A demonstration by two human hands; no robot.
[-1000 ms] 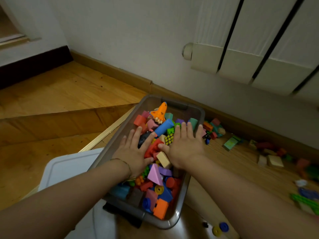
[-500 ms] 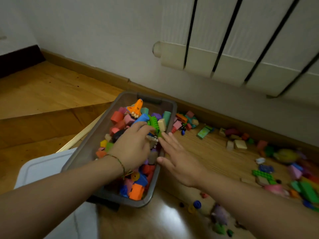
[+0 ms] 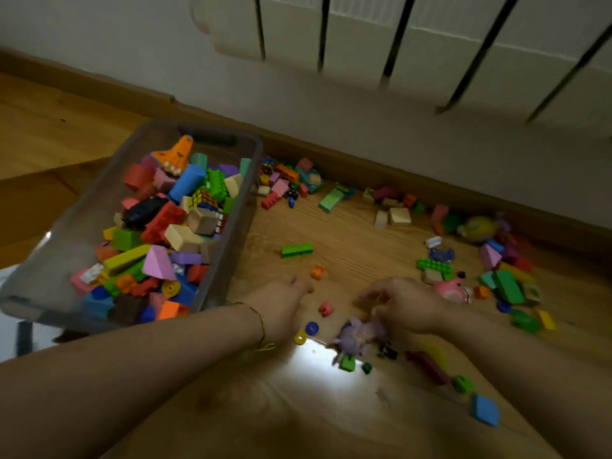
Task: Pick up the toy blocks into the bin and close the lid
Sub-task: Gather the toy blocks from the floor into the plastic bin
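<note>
**Toy blocks** (image 3: 297, 250), loose on the floor (image 3: 347, 233). Most lie along its far edge under the wall and toward its right side, with a few small ones near the middle. They look light, rigid and smooth, probably best pinched across opposite flat faces or scooped several at once. The left hand (image 3: 281, 303) and right hand (image 3: 407, 306) hang low over the small pieces, fingers bent; blur hides whether either holds anything. The bin (image 3: 66, 233), at the floor's left, is heaped. Its lid (image 3: 8, 346) shows at the bin's near end.
</note>
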